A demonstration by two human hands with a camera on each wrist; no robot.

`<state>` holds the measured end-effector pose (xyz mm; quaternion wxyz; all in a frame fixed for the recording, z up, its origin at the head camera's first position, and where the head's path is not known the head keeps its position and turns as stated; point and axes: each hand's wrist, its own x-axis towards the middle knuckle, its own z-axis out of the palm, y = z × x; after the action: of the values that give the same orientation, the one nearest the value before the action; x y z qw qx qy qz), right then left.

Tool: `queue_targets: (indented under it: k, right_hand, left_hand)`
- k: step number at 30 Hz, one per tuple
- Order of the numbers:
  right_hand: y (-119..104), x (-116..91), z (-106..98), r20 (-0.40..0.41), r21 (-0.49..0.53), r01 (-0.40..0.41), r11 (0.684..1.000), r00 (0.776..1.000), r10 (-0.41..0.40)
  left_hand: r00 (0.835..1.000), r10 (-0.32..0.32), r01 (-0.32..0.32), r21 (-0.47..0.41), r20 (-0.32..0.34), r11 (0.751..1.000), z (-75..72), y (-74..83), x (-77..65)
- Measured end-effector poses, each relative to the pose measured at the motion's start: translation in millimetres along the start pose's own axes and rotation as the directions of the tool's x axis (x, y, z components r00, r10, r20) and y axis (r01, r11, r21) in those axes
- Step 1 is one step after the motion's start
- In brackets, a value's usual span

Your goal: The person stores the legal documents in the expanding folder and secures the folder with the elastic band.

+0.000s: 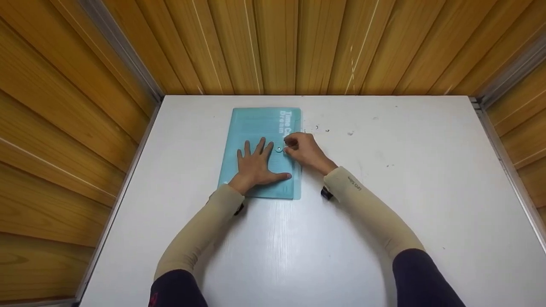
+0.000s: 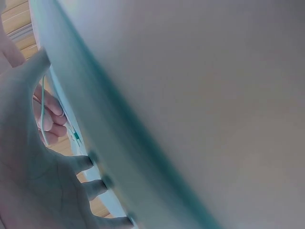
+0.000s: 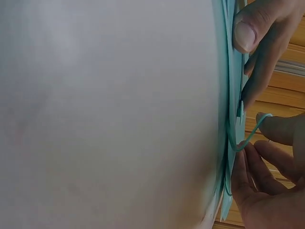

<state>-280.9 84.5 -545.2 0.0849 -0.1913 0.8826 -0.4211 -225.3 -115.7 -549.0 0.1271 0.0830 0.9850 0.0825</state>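
A teal plastic document folder (image 1: 256,121) with white lettering lies on the white table. My left hand (image 1: 256,168) is spread on its cover, fingers straight and splayed, thumb towards the flap side. Just past the left fingertips sits a small round button (image 1: 279,149) on the folder. My right hand (image 1: 307,151) is beside that button with its fingers curled, holding a thin teal string (image 3: 250,138). In the right wrist view the string runs from the thumb tip down to the folder's edge. The left wrist view shows it hanging past the right fingers (image 2: 52,105).
The white table (image 1: 384,213) carries small dark marks (image 1: 327,130) right of the folder. Wood-look panels (image 1: 273,47) stand behind the table and along both sides, with metal strips at the corners. Dark wrist devices (image 1: 326,193) sit under both beige sleeves.
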Motion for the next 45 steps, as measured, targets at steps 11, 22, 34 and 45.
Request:
queue_targets:
  k: [11,22,34,45]
  right_hand:
    - [-6.6,10.5,9.0,0.018,-0.195,0.036,0.980,0.999,-0.033]
    - [-20.2,14.9,15.5,0.022,-0.314,-0.042,0.949,0.998,0.052]
    - [-21.3,22.9,21.7,0.042,-0.372,0.034,0.928,0.999,-0.020]
    - [-20.6,24.6,26.4,0.020,-0.380,0.050,0.923,0.999,-0.046]
  left_hand:
    - [1.000,0.011,-0.011,0.001,-0.008,1.000,2.2,-0.3,0.9]
    - [1.000,0.018,-0.018,-0.005,-0.017,1.000,0.3,2.0,3.2]
    - [1.000,0.012,-0.012,-0.023,0.000,1.000,1.5,0.7,2.6]
    - [1.000,0.012,-0.012,-0.030,0.001,0.999,-2.3,0.5,1.3]
